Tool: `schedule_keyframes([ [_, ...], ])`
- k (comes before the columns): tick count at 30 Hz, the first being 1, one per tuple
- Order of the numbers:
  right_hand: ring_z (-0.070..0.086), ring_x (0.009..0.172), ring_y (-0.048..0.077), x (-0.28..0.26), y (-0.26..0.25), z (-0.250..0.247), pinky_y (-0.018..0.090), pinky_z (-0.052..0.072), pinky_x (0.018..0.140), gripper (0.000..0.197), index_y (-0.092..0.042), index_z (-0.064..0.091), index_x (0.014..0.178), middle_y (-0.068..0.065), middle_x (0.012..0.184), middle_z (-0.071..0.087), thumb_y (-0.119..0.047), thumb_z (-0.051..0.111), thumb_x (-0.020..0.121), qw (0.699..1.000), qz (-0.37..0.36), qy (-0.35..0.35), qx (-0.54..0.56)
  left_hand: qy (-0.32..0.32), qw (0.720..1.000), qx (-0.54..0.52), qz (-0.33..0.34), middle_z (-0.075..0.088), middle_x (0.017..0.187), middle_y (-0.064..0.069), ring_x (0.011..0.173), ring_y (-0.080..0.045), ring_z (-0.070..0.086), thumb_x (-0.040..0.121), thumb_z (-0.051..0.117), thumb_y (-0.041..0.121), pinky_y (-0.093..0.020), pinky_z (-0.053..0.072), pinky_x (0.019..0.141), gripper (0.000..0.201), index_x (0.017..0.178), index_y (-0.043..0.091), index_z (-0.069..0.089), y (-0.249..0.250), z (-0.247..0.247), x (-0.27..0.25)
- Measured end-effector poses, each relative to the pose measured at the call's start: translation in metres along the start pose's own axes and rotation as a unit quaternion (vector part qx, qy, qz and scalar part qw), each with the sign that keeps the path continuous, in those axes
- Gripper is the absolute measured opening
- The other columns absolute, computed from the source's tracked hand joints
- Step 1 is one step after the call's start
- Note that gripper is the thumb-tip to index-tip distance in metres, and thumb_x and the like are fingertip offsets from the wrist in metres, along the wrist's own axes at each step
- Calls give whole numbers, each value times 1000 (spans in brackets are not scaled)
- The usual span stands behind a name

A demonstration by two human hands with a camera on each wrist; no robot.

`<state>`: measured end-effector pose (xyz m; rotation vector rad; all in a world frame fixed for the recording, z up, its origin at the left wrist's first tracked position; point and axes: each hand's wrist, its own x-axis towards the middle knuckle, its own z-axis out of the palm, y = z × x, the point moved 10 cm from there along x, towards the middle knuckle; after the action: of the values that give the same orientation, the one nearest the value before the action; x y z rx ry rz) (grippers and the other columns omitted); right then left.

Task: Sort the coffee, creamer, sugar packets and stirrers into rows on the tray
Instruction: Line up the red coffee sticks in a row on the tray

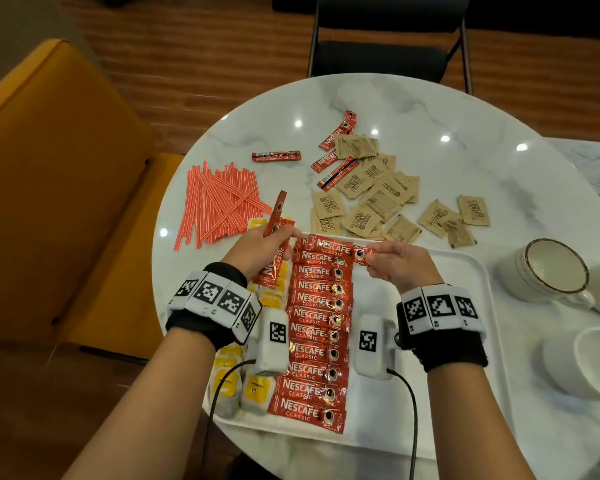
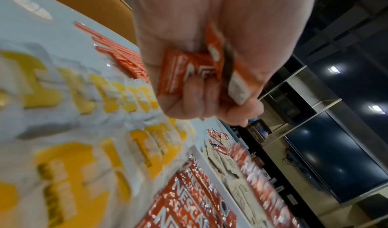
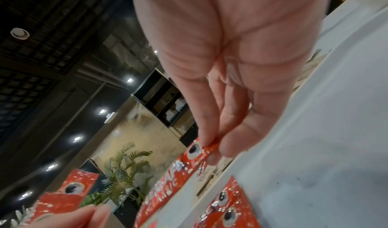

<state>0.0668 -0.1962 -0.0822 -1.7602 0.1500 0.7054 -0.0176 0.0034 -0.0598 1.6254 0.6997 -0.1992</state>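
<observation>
My right hand [image 1: 397, 261] pinches one end of a coffee packet [image 1: 333, 247] at the far edge of the tray [image 1: 465, 271], over the top of the coffee row [image 1: 317, 334]; my left hand [image 1: 257, 251] is clamped on a few spare packets [image 1: 274, 244]. If I drop it crooked, it may overlap its neighbour or slide off that far edge. My left fist hangs just beside the creamer row [image 1: 253, 386] and could nudge it. Sugar packets [image 1: 378, 199] and stirrers [image 1: 219, 206] wait on the table [image 1: 430, 109].
</observation>
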Motion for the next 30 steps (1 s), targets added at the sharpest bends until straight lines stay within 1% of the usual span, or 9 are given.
schedule_keyframes([
  [2,56,66,15,7,5,-1,27,51,77,11,-3,64,88,5,73,60,6,61,82,999,19,-2,-30,-14,1000,-23,-13,52,49,9,42,-6,41,96,47,30,-18,35,41,18,89,24,63,-2,-1,0],
  [6,54,61,14,20,6,3,13,51,55,11,-1,62,85,6,69,59,9,58,82,998,35,6,-57,-25,999,-36,-16,53,55,7,36,-3,42,97,46,28,-14,35,35,18,93,22,63,-4,-5,0],
  [7,55,61,13,23,7,5,13,51,55,12,-2,62,85,6,69,59,9,59,82,997,37,7,-61,-24,999,-33,-15,53,57,6,36,-3,42,97,46,28,-15,35,35,18,92,23,63,-5,-6,0],
  [9,56,62,14,28,8,10,19,52,65,12,-3,62,83,7,71,60,9,60,81,997,44,2,-71,-18,999,-29,-17,53,60,5,38,-4,42,97,46,29,-16,35,37,18,92,24,63,-6,-9,0],
  [12,58,62,14,34,11,15,26,53,73,11,-4,63,83,9,74,61,7,63,80,994,57,1,-89,-7,1000,-18,-10,54,60,7,47,-8,43,97,45,29,-20,37,46,19,93,25,64,-8,-14,2],
  [15,58,60,13,36,12,17,20,53,66,13,-9,63,78,7,72,62,4,65,80,992,58,8,-113,-2,1000,-7,-5,55,61,7,54,-10,44,97,45,31,-25,35,54,21,90,29,64,-8,-19,2],
  [20,56,56,12,34,12,18,11,49,48,13,-11,62,78,5,68,61,1,66,80,991,50,18,-120,-1,1000,-3,-5,54,61,8,49,-8,43,97,43,31,-24,35,52,21,90,29,63,-9,-21,3],
  [25,54,54,11,34,9,17,13,48,48,20,-17,56,72,3,67,60,-3,68,79,989,48,27,-141,-5,1000,-4,-7,55,58,9,53,-12,40,97,45,31,-24,34,52,21,90,29,64,-11,-21,4],
  [30,53,54,14,36,10,17,19,47,54,22,-15,54,71,5,67,60,-1,69,78,988,47,31,-142,-10,1000,-4,-9,55,60,8,52,-11,41,97,45,31,-24,35,52,21,97,24,65,-11,-19,5],
])
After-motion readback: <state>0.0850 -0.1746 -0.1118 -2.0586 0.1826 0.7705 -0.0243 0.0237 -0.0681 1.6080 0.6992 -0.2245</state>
